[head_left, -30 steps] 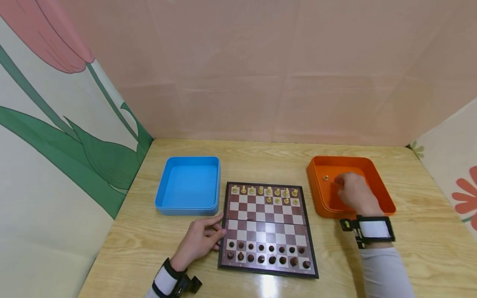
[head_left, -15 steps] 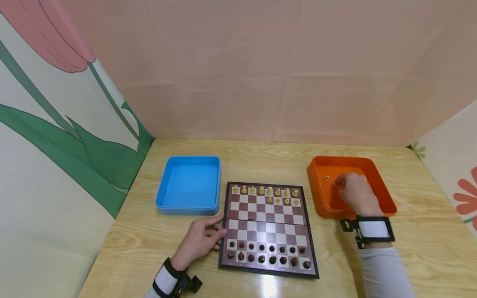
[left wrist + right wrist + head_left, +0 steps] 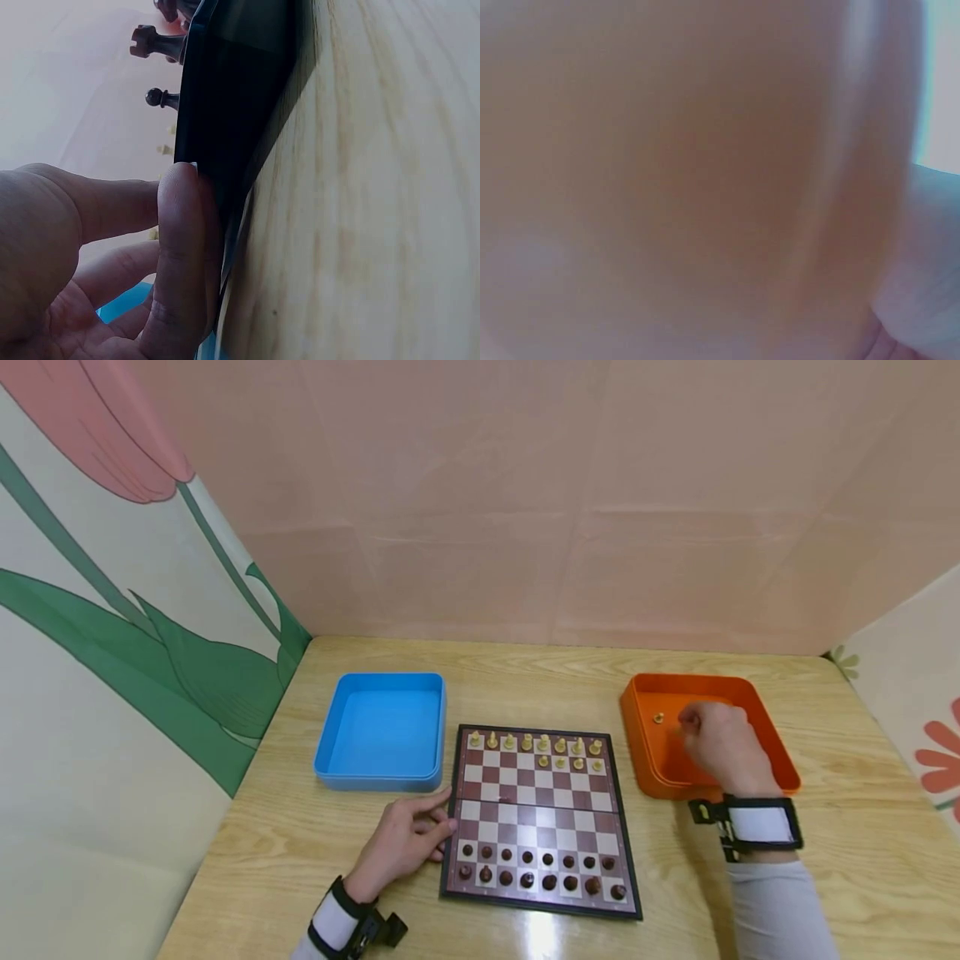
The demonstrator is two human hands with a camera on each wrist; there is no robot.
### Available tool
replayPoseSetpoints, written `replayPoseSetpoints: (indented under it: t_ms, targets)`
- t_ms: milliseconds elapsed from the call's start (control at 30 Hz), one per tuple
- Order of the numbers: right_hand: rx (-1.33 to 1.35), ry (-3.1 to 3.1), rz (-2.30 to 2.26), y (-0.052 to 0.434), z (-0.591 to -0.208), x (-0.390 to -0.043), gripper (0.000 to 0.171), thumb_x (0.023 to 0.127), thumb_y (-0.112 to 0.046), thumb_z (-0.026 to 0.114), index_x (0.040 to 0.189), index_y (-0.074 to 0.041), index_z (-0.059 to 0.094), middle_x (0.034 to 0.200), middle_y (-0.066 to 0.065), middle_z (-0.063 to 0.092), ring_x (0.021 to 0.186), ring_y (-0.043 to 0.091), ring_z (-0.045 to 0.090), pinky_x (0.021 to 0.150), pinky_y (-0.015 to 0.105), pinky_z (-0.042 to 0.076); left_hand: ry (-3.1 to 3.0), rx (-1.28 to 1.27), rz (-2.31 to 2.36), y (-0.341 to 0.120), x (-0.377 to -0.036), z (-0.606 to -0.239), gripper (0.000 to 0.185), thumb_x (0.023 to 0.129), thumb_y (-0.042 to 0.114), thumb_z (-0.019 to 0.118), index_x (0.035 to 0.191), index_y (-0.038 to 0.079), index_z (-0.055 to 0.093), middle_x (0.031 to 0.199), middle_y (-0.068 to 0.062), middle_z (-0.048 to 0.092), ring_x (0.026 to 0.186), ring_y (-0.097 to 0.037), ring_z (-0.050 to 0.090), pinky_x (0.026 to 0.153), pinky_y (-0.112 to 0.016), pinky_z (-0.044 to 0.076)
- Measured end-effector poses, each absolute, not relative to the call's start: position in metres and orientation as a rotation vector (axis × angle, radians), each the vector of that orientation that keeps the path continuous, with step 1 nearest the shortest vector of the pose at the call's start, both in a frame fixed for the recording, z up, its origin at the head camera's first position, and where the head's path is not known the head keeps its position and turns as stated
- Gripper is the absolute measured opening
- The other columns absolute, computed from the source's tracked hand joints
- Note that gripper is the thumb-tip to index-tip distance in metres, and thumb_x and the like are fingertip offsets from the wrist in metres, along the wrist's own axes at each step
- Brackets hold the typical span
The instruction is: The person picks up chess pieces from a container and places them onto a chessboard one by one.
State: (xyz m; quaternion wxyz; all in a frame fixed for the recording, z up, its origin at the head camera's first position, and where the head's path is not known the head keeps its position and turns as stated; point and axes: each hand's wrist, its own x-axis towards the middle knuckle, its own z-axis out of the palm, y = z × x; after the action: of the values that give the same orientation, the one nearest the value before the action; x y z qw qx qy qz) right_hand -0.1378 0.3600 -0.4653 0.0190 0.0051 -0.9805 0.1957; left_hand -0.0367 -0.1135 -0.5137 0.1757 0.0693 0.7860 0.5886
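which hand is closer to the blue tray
Left. The left hand rests at the chessboard's left edge, just in front of the blue tray. The right hand is over the orange tray, across the board.

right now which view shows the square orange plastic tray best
The head view: the square orange plastic tray shows whole, with the right hand over it. The right wrist view gives only an orange blur; the left wrist view shows none of it.

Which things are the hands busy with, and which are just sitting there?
Busy with:
right hand in the orange tray
left hand touching the chessboard
light piece in that tray

Just sitting:
blue tray
dark pieces
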Motion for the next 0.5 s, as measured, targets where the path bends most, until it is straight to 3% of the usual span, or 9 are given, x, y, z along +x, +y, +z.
replayPoseSetpoints:
  t_ms: [233,500]
  targets:
    - [0.088,-2.975,0.624,0.353,-0.453,-0.133,0.016,0.096,0.005,0.063,0.108,0.011,0.072,0.102,0.032,0.072,0.069,0.028,0.066,0.053,0.044,0.062,2.231,0.201,1.662,-0.113,-0.037,-0.513,0.056,0.101,0.008,0.075,0.152,-0.001,0.055,0.099,-0.009,0.073,0.067,-0.019,0.073,0.057,-0.031,0.067]
    - [0.209,-2.877,0.623,0.333,-0.436,-0.125,0.013,0.097,0.006,0.065,0.107,0.011,0.073,0.102,0.032,0.072,0.079,0.038,0.069,0.070,0.063,0.064,2.225,0.199,1.660,-0.113,-0.037,-0.513,0.056,0.101,0.008,0.074,0.152,-0.001,0.055,0.100,-0.009,0.073,0.068,-0.019,0.073,0.057,-0.031,0.067]
